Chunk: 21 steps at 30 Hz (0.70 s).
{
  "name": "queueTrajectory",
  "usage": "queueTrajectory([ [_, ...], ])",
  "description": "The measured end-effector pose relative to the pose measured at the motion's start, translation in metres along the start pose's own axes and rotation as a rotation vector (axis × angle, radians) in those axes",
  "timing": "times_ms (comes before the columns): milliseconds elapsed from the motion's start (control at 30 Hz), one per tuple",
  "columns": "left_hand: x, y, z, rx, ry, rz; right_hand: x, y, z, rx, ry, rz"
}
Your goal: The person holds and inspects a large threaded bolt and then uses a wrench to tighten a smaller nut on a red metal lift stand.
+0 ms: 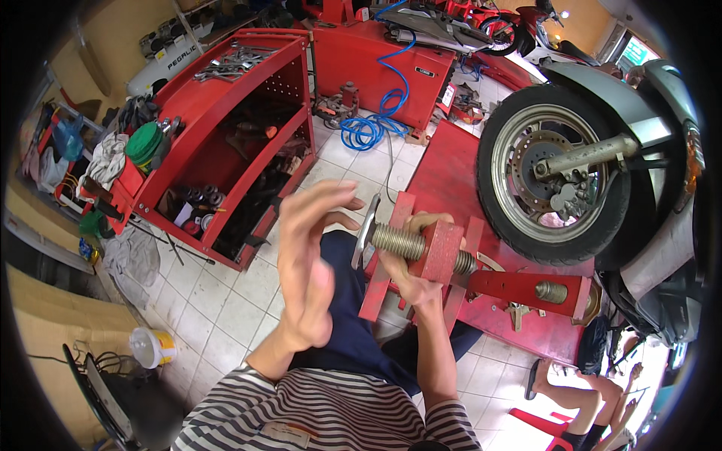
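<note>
In the middle, a thick threaded screw (400, 241) runs through a red metal block (444, 254). A flat metal handle (365, 231) sits crosswise on the screw's left end. My left hand (304, 263) is raised just left of this handle, open, its fingers apart and curving toward it. Around the screw and against the red block my right hand (412, 279) is closed, its palm partly hidden by them. A red metal bar (519, 286) extends right from the block, with a second short threaded end (551, 292) standing on it.
A motorcycle front wheel (553, 177) stands at the right on a red platform (451, 161). To the left is a red tool cart (259, 188) with wrenches (235, 62) on top. A blue hose (368, 129) lies coiled behind. Another person's legs (575, 398) show lower right.
</note>
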<state>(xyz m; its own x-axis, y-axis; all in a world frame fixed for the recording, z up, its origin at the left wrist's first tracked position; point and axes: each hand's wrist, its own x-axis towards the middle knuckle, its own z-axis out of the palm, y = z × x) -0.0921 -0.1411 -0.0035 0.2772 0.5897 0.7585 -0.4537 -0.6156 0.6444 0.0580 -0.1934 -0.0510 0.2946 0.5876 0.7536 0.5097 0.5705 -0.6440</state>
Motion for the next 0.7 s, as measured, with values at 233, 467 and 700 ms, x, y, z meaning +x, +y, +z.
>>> queueTrajectory([
  [233, 0.003, 0.001, -0.002, 0.010, -0.153, -0.171, 0.003, -0.005, 0.001, 0.037, 0.042, 0.056],
  [467, 0.007, -0.002, -0.001, -0.166, -0.091, -0.108, 0.006, -0.003, -0.001, 0.064, 0.066, 0.178],
  [700, 0.014, 0.000, 0.014, 0.035, -0.081, -0.115, 0.011, -0.002, 0.000, 0.129, 0.087, 0.202],
])
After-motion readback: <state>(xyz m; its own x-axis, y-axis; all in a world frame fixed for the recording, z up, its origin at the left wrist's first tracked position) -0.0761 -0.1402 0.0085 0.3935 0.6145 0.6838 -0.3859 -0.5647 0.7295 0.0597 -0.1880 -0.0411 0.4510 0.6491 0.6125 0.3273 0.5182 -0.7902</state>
